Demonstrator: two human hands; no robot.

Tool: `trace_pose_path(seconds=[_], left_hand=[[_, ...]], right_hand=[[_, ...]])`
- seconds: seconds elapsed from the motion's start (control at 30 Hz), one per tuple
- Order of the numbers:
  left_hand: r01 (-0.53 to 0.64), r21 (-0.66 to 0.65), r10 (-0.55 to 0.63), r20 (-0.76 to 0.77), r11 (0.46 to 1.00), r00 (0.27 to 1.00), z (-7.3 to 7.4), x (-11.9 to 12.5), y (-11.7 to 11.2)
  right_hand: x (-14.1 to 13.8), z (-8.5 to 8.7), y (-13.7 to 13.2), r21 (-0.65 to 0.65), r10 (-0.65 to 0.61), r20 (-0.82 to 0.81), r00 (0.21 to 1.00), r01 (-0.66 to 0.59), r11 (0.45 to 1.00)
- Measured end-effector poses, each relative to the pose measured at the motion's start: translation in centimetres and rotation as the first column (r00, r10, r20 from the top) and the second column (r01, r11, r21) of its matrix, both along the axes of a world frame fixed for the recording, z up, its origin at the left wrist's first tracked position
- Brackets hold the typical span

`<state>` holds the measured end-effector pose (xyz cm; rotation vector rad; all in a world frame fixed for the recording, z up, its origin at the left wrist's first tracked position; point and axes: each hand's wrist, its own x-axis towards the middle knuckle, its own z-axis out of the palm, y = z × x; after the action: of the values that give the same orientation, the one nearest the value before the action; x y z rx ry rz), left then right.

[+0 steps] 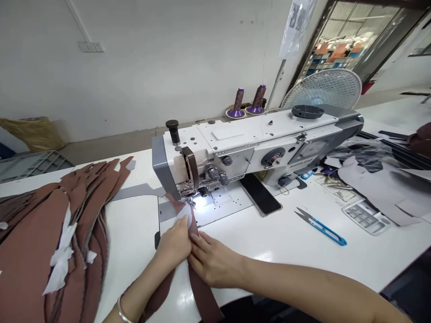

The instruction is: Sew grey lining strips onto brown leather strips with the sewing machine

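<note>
- Two hands: left hand (175,240) on the pale piece (186,211), right hand (215,262) on the brown strip (206,298); can't tell if either's pinching.
- Strip's far end: at the sewing machine (235,148), likely feeding.
- Next probably wants steady guiding.

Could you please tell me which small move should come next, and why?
I'd probably ease the brown strip slightly toward the presser foot: its far end lies close by, with the right hand on it and the left hand touching the pale piece alongside.
</note>
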<state>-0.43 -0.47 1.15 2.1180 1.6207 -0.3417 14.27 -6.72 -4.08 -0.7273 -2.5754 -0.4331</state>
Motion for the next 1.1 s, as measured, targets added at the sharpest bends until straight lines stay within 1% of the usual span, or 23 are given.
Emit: trace_pose_path(seconds=[0.07,0.2,0.37,0.53,0.63,0.83,1.1], left_hand=[[0.005,-0.007,-0.005,0.024,1.000,1.000,-0.1,-0.1,0.1],[-0.006,-0.041,0.007,0.035,0.999,0.999,0.0,-0.1,0.5],[0.008,-0.036,-0.008,0.011,0.999,1.000,0.1,0.6,0.9],[0.005,-0.061,-0.008,-0.046,0.998,0.999,0.5,1.0,0.9],[-0.004,-0.051,0.001,-0.065,0.999,0.998,0.6,1.2,0.9],[0.012,-0.068,-0.015,-0.041,0.998,0.999,0.5,1.7,1.4],[0.018,-0.085,-0.023,-0.058,0.996,0.998,1.0,1.8,1.4]], right_hand=[[-0.1,-0.6,0.5,0.016,-0.038,-0.040,0.998,0.039,0.999],[-0.1,-1.4,1.1,0.030,-0.042,-0.092,0.995,0.045,0.999],[0.2,-1.2,1.3,0.001,-0.029,-0.108,0.994,0.029,1.000],[0.1,-1.0,1.4,0.033,-0.059,-0.142,0.988,0.064,0.997],[0.0,-1.0,1.3,0.052,-0.060,-0.126,0.990,0.067,0.996],[-0.2,-1.2,1.2,0.044,-0.100,-0.056,0.993,0.103,0.994],[-0.1,-0.8,1.1,0.084,-0.074,-0.032,0.997,0.076,0.994]])
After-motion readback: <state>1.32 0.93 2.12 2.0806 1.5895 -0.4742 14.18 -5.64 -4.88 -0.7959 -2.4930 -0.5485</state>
